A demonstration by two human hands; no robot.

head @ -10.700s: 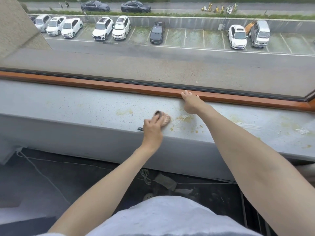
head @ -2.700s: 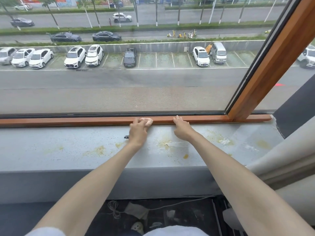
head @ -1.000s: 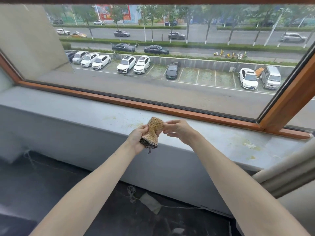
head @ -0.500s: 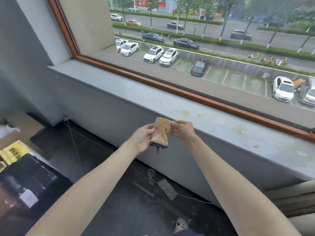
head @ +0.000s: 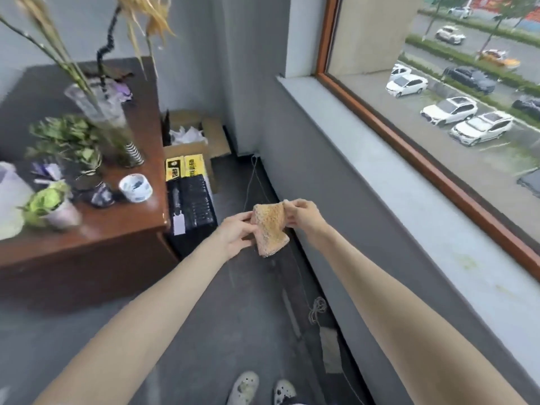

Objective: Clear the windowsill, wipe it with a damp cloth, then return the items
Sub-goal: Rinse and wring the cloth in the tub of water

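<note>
Head view. The left hand (head: 236, 236) and right hand (head: 304, 216) hold the cloth (head: 270, 229) between them in mid-air. Each pinches one side with curled fingers, so the cloth hangs spread, probably for refolding. The windowsill (head: 394, 194) runs along the right, its far edge meeting the wooden window frame (head: 423, 165). A vase (head: 102, 112), a potted plant (head: 49, 206) and a cup (head: 136, 187) stand on the desk (head: 125, 229) at left, presumably awaiting return. Open floor separates the desk's edge from the sill wall; a cord (head: 315, 309) trails along its foot.
</note>
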